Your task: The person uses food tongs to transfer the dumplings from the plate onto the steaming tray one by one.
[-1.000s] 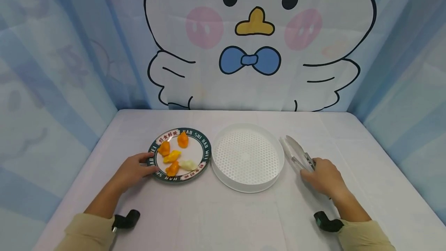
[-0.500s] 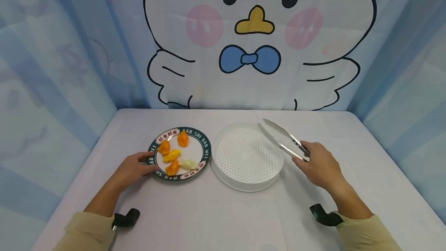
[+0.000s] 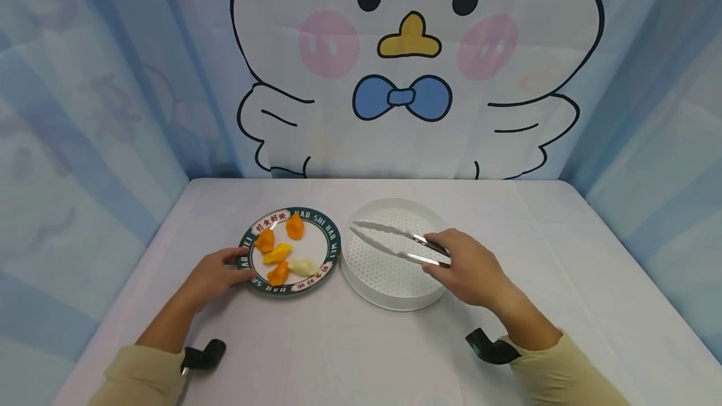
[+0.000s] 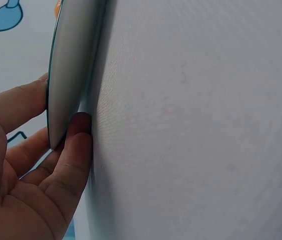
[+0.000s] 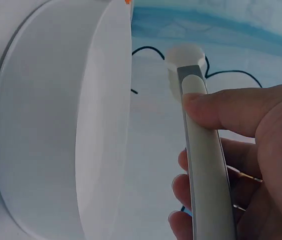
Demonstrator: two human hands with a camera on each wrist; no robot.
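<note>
My left hand (image 3: 217, 275) holds the left rim of a round plate (image 3: 334, 242) with a green lettered border. In the left wrist view, the thumb lies on the rim and the other fingers reach beneath the plate (image 4: 71, 70). Several small lumpy pepper-like pieces lie on it: orange ones (image 3: 294, 227), a yellow one (image 3: 278, 253) and a pale green one (image 3: 304, 267). My right hand (image 3: 470, 268) grips metal tongs (image 3: 406, 256) by the handles, thumb on one arm. The tongs' spread pale tips overlap the white perforated round tray (image 3: 389, 302) and point left toward the plate.
The plate and the perforated tray stand side by side on a white-covered table (image 3: 350, 356). Behind the table hangs a curtain (image 3: 403, 149) with a cartoon bird. Blue patterned curtains (image 3: 84, 143) close off both sides. A black wrist device (image 3: 491, 348) is on each forearm.
My right hand has lifted the tongs from the table right of the tray and swung them left over it. The left hand and the plate have stayed in place.
</note>
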